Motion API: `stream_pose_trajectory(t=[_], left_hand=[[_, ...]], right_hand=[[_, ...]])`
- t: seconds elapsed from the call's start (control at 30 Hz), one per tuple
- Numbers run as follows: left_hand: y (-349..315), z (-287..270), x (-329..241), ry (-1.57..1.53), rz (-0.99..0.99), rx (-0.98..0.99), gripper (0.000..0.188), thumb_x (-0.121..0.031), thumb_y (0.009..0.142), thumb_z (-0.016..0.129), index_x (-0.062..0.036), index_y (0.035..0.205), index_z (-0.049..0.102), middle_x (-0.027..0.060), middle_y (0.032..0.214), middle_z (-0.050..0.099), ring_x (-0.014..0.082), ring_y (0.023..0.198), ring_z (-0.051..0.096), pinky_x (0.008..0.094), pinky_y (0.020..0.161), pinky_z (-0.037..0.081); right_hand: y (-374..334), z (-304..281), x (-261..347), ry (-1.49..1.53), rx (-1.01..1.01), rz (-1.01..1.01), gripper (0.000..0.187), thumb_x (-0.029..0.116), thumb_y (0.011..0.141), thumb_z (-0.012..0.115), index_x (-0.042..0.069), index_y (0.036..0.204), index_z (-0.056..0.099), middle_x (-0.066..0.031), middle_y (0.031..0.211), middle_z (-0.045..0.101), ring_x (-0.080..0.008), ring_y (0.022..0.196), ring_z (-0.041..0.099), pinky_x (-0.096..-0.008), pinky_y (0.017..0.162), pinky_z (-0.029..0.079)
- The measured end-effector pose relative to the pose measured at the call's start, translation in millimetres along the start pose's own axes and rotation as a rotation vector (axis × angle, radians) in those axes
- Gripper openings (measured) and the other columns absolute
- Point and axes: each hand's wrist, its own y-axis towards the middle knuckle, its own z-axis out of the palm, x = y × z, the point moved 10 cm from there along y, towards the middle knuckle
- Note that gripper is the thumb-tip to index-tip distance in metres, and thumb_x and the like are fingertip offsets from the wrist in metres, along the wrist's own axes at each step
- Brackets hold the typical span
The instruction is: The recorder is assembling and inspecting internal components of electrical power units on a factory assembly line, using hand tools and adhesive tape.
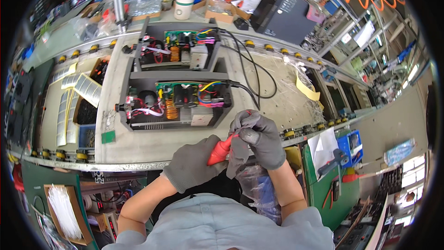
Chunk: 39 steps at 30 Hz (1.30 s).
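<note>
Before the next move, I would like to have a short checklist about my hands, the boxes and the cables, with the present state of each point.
1. Grey-gloved left hand holds the red, tapered object: ok.
2. Grey-gloved right hand has hold of the limp grey fabric piece: ok.
3. Narrow end of the red object fully visible: not ok, the fabric and right hand partly cover it.
4. Two dark-grey, open-topped boxes covered: not ok, their green circuit boards are exposed.
5. Thin black cables tidied: not ok, they loop loosely to the right of the boxes.
6. Cables plugged in: cannot tell.
</note>
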Motion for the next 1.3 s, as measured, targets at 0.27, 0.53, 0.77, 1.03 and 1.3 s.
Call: stream_pose_trajectory(t=[0.27,0.53,0.77,1.03,1.3], left_hand=[[-3,88,-5,-1.195,0.052,0.789,0.053,-0.025,0.069,0.071,-0.0079,0.116,0.053,0.0194,0.087,0.062,0.031,0.07,0.063,0.0358,0.066,0.05],[15,120,-59,-1.028,0.091,0.787,0.049,-0.032,0.071,0.071,-0.0017,0.105,0.053,0.0126,0.082,0.062,0.025,0.069,0.062,0.0353,0.062,0.049],[4,161,-90,-0.572,0.201,1.057,0.048,-0.03,0.075,0.073,-0.0046,0.111,0.054,0.0068,0.088,0.061,0.0153,0.08,0.057,0.0297,0.074,0.047],[65,160,-56,-0.663,0.033,0.639,0.041,-0.015,0.075,0.07,-0.0042,0.11,0.051,0.0031,0.094,0.057,0.012,0.086,0.054,0.0293,0.078,0.046],[81,172,-34,-0.928,0.018,0.553,0.038,-0.015,0.078,0.068,-0.0057,0.11,0.05,0.0026,0.095,0.055,0.0115,0.088,0.051,0.029,0.081,0.044]], right_hand=[[-36,-17,14,0.231,-0.298,-0.055,0.023,0.024,0.077,0.065,0.01,0.083,0.048,-0.003,0.076,0.044,-0.0157,0.073,0.046,-0.028,0.064,0.039],[-106,-71,34,0.157,-0.642,-0.163,0.024,0.025,0.078,0.061,0.005,0.07,0.05,-0.0038,0.072,0.046,-0.0149,0.066,0.044,-0.0262,0.063,0.037],[-212,-130,84,0.099,-0.969,-0.578,0.016,0.023,0.086,0.057,0.008,0.088,0.056,0.0015,0.077,0.051,-0.0082,0.069,0.049,-0.0229,0.058,0.041],[-440,-319,230,-1.021,-1.646,-0.606,0.019,0.016,0.089,0.06,0.002,0.102,0.063,-0.0011,0.09,0.06,-0.0096,0.078,0.055,-0.0227,0.065,0.045],[-398,-297,161,-1.184,-1.713,-0.337,0.026,0.019,0.089,0.057,-0.002,0.103,0.06,-0.0023,0.082,0.059,-0.0117,0.07,0.052,-0.0274,0.065,0.044]])
